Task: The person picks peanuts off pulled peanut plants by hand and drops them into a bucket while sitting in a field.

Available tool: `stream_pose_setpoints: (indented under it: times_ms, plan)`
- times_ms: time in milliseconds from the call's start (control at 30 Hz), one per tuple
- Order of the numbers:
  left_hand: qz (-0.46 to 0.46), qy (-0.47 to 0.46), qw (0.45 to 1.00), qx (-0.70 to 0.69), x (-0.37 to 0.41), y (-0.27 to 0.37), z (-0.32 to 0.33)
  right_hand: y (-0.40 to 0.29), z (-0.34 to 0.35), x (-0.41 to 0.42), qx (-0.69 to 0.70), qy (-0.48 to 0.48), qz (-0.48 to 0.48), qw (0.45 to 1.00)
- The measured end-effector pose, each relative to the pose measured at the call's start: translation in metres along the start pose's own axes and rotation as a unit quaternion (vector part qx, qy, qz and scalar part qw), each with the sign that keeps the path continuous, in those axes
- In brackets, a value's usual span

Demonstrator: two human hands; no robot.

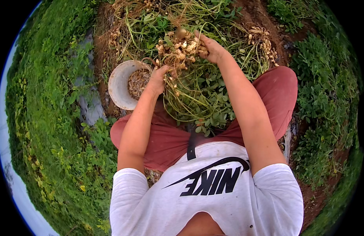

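A clump of peanut pods on their roots (180, 48) is held up between my two hands. My left hand (160, 78) grips the roots and stems at the clump's lower left, beside the bucket. At the clump's right side my right hand (211, 48) has its fingers around several pods. The green stems and leaves of the plant (199, 94) hang down over my lap. A whitish plastic bucket (117, 85) stands tilted at the left, with loose peanut pods (139, 82) inside. Parts of the fingers of both hands are hidden among the pods.
More uprooted peanut plants with pods (261, 39) lie at the right, and others (115, 37) at the upper left. My bent legs in red trousers (167, 141) frame the near side. Grey plastic sheeting (92, 106) and green growing plants (58, 103) flank the brown soil.
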State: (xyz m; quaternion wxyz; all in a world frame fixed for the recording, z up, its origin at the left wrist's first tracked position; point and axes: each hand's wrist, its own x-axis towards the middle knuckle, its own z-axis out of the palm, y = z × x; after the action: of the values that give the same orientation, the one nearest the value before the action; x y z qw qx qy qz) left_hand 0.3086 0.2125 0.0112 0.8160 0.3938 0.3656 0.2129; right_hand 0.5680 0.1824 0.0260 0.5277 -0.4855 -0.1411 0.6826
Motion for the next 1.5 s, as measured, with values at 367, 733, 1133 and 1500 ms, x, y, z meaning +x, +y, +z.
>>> stream_pose_setpoints:
  times_ms: [367, 733, 1133, 1500]
  plan:
    - [0.018, 0.055, 0.998, -0.005, -0.004, 0.007, 0.021, 0.005, 0.033, -0.003, -0.463, 0.355, -0.367, 0.724]
    - [0.058, 0.076, 0.995, 0.001, -0.016, 0.007, 0.024, -0.015, -0.058, 0.002, 0.136, 0.332, -0.175, 0.917]
    - [0.035, 0.047, 0.998, -0.038, -0.007, 0.01, 0.023, -0.019, 0.037, -0.036, -0.56, 0.033, -0.102, 0.821]
    - [0.058, 0.068, 0.995, -0.035, -0.003, 0.001, 0.015, -0.014, 0.042, -0.04, -0.674, 0.271, -0.248, 0.64]
